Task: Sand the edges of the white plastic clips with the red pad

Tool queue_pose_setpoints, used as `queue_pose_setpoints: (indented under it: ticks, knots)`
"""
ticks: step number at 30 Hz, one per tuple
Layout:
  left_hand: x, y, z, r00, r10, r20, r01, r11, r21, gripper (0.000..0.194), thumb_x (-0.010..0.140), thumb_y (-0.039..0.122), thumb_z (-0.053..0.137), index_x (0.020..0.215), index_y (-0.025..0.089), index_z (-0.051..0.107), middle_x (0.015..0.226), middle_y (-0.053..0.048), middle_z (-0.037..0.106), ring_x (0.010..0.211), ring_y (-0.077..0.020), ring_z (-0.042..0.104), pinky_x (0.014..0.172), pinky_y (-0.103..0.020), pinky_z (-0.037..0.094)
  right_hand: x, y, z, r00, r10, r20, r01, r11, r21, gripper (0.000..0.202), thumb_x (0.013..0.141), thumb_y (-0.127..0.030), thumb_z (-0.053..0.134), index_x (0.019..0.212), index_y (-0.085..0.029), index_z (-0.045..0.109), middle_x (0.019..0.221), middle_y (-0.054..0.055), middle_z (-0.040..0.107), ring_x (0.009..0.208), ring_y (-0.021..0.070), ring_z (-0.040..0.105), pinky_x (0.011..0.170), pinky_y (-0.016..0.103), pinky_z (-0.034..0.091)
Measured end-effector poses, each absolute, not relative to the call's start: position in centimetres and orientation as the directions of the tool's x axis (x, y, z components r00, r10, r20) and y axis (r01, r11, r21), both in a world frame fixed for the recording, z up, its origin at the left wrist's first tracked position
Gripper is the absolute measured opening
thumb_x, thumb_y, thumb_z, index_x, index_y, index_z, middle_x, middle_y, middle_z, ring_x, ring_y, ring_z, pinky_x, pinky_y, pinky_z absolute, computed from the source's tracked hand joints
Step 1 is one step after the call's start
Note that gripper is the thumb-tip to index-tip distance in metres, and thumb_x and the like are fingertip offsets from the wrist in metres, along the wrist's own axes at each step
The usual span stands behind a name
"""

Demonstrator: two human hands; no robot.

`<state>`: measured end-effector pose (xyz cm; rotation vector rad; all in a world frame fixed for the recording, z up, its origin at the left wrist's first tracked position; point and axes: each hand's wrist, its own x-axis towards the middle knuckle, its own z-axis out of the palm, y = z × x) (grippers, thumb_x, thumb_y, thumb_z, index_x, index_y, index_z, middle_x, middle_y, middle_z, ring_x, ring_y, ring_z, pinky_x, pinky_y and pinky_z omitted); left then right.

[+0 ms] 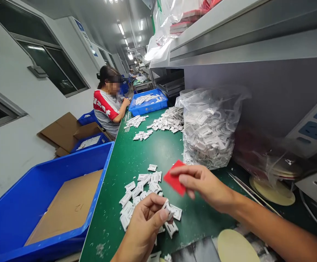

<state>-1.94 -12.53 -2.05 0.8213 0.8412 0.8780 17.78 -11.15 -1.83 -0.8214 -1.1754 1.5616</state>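
- Well left of the see-through bag (209,134), a blue tub (51,178) stands beside the green surface (164,153), a cardboard sheet (76,203) lying in it.
- Beyond the bag and to its left, a co-worker (106,109) sits at the surface, near a blue tray (149,106).
- Nearer than the bag and to its left, loose white parts (139,191) lie heaped on the surface.
- Beside that heap, in front of the bag, the left hand (146,222) pinches a white piece (168,210) between thumb and fingers. It looks like moulded plastic: likely light, stiff and rather smooth, its slots and thin edges perhaps the weak spots. A light hold on its outer edges should suit it.
- Just in front of the bag, a red square (175,178) is gripped by one edge in the right hand (202,180), fingers closed on it. It seems flat, thin and light; whether it bends I cannot tell. An edge or corner looks the natural hold.
- Right of the bag lies a yellowish disc (277,194).
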Motion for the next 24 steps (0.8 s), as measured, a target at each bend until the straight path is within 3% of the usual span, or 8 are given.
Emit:
queue_pose_setpoints:
  ticks: [2,7,12,14,17,20,24]
  knots:
    - [-2.2,-12.5,-2.3,0.420,0.872,-0.251,-0.299,0.394,0.869,0.028,0.064,0.031,0.089,0.077,0.016,0.069,0.071,-0.003,0.070,0.064,-0.0109,0.061,0.064,-0.021,0.047,17.9,-10.9,-2.0,-0.427,0.903,0.041,-0.262,-0.080,-0.962,0.038,0.080,-0.043,0.075,0.107,-0.017,0.077,0.068,0.001,0.067,0.049,0.0081,0.052,0.048,0.021,0.039]
    - [-2.4,-12.6,-2.4,0.389,0.900,-0.199,-0.321,0.335,0.886,0.034,0.058,0.032,0.092,0.070,0.016,0.064,0.064,-0.001,0.067,0.061,-0.0101,0.059,0.060,-0.019,0.046,18.2,-9.9,-2.6,-0.025,0.998,0.049,-0.156,0.045,-0.987,0.028,0.089,-0.036,0.066,0.104,-0.015,0.076,0.069,-0.002,0.061,0.054,0.0054,0.044,0.054,0.020,0.035]
    - [-2.1,-12.4,-1.8,0.334,0.924,-0.185,-0.312,0.294,0.904,0.029,0.067,0.029,0.087,0.079,0.018,0.063,0.071,-0.002,0.069,0.067,-0.0123,0.064,0.067,-0.022,0.051,17.9,-10.5,-2.2,-0.249,0.969,0.008,-0.258,-0.058,-0.965,0.033,0.090,-0.042,0.065,0.110,-0.019,0.075,0.072,0.001,0.065,0.054,0.0059,0.046,0.050,0.020,0.031]
    - [-2.1,-12.3,-1.9,0.288,0.945,-0.154,-0.317,0.245,0.916,0.031,0.069,0.028,0.085,0.087,0.020,0.061,0.073,0.000,0.069,0.068,-0.0121,0.066,0.068,-0.022,0.053,17.7,-10.8,-2.3,-0.253,0.968,-0.001,-0.320,-0.085,-0.943,0.032,0.088,-0.041,0.068,0.109,-0.019,0.076,0.071,0.001,0.066,0.052,0.0051,0.044,0.047,0.019,0.028]
    - [-2.3,-12.2,-2.6,0.177,0.984,-0.023,-0.187,0.056,0.981,0.036,0.072,0.025,0.083,0.099,0.022,0.059,0.077,0.001,0.070,0.071,-0.0120,0.068,0.069,-0.020,0.055,17.5,-11.1,-2.7,-0.304,0.953,-0.011,-0.461,-0.157,-0.873,0.035,0.081,-0.043,0.074,0.108,-0.020,0.076,0.069,0.001,0.067,0.048,0.0048,0.045,0.043,0.019,0.026]
    - [-2.5,-12.3,-3.6,0.042,0.983,0.181,0.043,-0.183,0.982,0.032,0.073,0.020,0.082,0.096,0.021,0.059,0.082,0.000,0.072,0.076,-0.0126,0.071,0.071,-0.018,0.058,17.4,-11.1,-2.8,-0.409,0.912,-0.034,-0.409,-0.217,-0.886,0.044,0.076,-0.046,0.078,0.111,-0.019,0.076,0.066,0.001,0.069,0.048,0.0069,0.049,0.046,0.021,0.032]
    - [-2.7,-12.7,-4.3,0.002,0.904,0.427,0.200,-0.419,0.886,0.024,0.079,0.012,0.075,0.090,0.023,0.057,0.087,-0.001,0.077,0.086,-0.0158,0.075,0.080,-0.023,0.061,17.4,-11.0,-2.5,-0.179,0.983,-0.031,-0.305,-0.085,-0.948,0.037,0.081,-0.040,0.076,0.111,-0.020,0.076,0.064,-0.001,0.068,0.064,0.0100,0.058,0.067,0.024,0.042]
